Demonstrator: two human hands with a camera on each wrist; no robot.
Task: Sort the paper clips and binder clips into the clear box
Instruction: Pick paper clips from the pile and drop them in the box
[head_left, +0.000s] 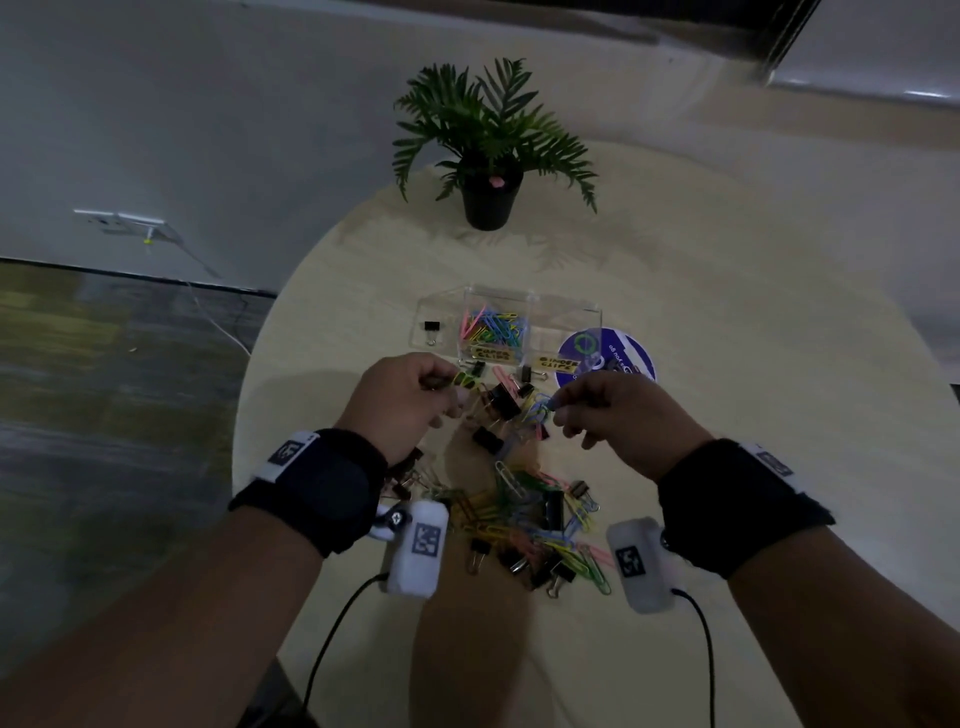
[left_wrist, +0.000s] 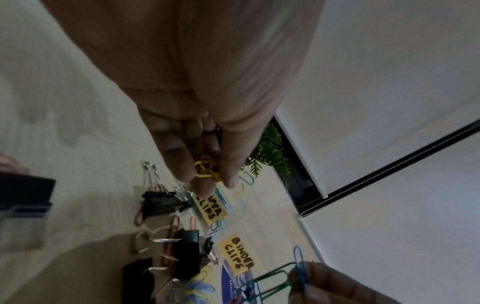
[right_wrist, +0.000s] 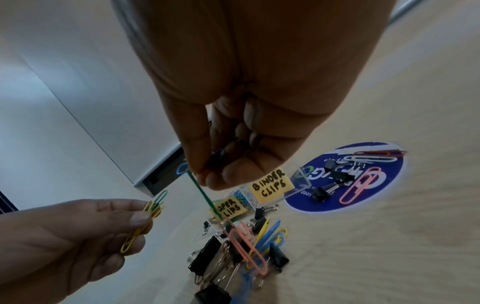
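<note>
A clear plastic box with yellow "PAPER CLIPS" and "BINDER CLIPS" labels stood upright. Its middle compartment held coloured paper clips; one black binder clip lay in the left one. Just before the box sprawled a loose heap of mixed clips.

Bare forearms, no sleeves; each wrist carries a wide black wrist strap with a white tag bearing a square black-and-white marker. A white camera pod, also marker-tagged, hangs under each wrist, trailing a black cable toward the near edge.
</note>
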